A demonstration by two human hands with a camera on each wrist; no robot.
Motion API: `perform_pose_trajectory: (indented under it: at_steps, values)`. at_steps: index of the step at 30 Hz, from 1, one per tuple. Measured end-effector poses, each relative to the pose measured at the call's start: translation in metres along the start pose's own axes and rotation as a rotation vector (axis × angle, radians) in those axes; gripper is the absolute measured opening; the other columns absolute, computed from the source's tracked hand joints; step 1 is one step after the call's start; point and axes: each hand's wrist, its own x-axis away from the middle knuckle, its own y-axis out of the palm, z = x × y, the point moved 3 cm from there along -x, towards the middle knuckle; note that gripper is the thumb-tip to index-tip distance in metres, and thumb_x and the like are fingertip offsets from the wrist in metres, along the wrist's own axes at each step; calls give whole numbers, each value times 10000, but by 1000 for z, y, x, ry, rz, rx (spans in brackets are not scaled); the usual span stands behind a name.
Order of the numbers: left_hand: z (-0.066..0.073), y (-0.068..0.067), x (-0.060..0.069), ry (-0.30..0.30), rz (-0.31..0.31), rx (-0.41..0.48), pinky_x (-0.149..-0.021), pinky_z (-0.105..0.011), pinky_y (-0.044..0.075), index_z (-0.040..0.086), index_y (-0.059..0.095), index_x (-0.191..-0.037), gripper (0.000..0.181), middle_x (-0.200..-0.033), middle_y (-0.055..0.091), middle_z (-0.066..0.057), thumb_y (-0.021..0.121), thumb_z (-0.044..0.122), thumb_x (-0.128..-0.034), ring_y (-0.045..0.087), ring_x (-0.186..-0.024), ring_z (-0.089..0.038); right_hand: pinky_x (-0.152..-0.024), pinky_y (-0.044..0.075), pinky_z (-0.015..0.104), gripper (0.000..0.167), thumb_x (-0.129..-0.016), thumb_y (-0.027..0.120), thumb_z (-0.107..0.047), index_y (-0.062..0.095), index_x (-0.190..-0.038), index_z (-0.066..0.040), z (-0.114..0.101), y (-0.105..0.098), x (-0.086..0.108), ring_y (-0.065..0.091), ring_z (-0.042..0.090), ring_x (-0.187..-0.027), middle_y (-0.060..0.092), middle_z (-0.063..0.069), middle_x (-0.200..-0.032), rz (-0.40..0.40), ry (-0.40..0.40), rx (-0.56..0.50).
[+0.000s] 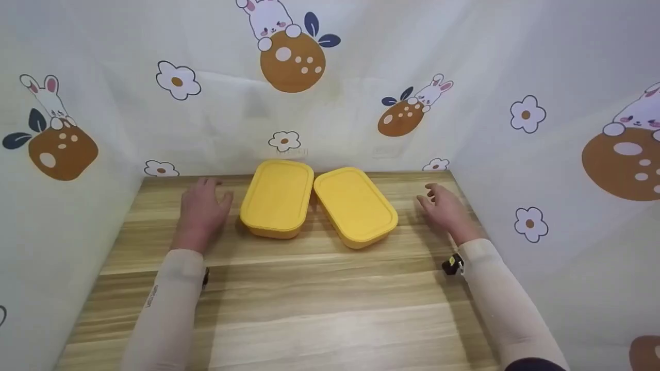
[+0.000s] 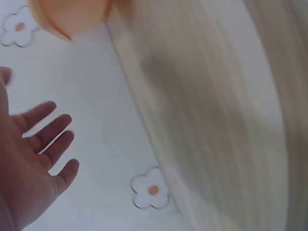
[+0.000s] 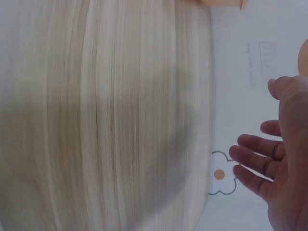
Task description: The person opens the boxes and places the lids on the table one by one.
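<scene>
Two yellow lidded boxes lie near the back of the table in the head view, the left box (image 1: 278,196) and the right box (image 1: 356,205), close together at their upper corners and angled apart toward the front. The left hand (image 1: 201,210) is a short way left of the left box, holding nothing; its fingers are spread in the left wrist view (image 2: 33,159). To the right of the right box, the right hand (image 1: 444,210) hovers with relaxed, slightly bent fingers and an empty palm, visible also in the right wrist view (image 3: 284,159).
The wood-grain table (image 1: 330,299) meets a pale patterned cloth (image 1: 216,118) at its back edge, and the cloth continues along both sides. A small black device (image 1: 452,264) is at the right wrist.
</scene>
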Motion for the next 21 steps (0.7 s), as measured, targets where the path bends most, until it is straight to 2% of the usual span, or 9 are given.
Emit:
perform_pose_trajectory:
  at_steps: [2, 4, 9, 16, 21]
  values:
    - [10, -1, 0, -11, 22, 65, -1134, -680, 427, -55, 631, -1392, 487, -1388, 625, -269, 583, 341, -1113, 583, -1291, -508, -1024, 541, 628, 513, -1128, 629, -332, 606, -1433, 80, -5, 1, 0, 690, 473, -1165, 698, 302, -1251, 11, -7, -68]
    - [22, -1, -1, -30, 12, 136, -1066, -639, 505, -23, 660, -1339, 396, -1309, 667, -222, 606, 285, -1096, 640, -1205, -449, -1002, 552, 611, 460, -1124, 640, -297, 640, -1376, 88, -10, 3, 0, 698, 458, -1119, 709, 290, -1200, 14, -10, -115]
    - [52, 14, -3, -63, -58, 286, -1002, -530, 559, 25, 705, -1259, 299, -1201, 714, -160, 622, 261, -1094, 670, -1111, -346, -993, 559, 591, 414, -1121, 640, -279, 678, -1321, 81, -25, 6, 4, 692, 441, -1121, 717, 284, -1200, -9, 19, -205]
    - [98, 36, -3, -34, -92, 305, -949, -483, 562, 34, 742, -1179, 297, -1134, 739, -129, 634, 290, -1075, 668, -1019, -309, -985, 566, 560, 406, -1115, 640, -278, 692, -1314, 72, -45, 12, 8, 690, 410, -1114, 725, 262, -1219, -48, 11, -229]
    - [123, 48, -4, -15, -111, 305, -919, -460, 563, 64, 761, -1136, 284, -1083, 746, -94, 644, 310, -1058, 675, -984, -280, -968, 566, 535, 395, -1114, 639, -282, 708, -1312, 53, -59, 14, 10, 690, 383, -1112, 739, 235, -1216, -61, 5, -251]
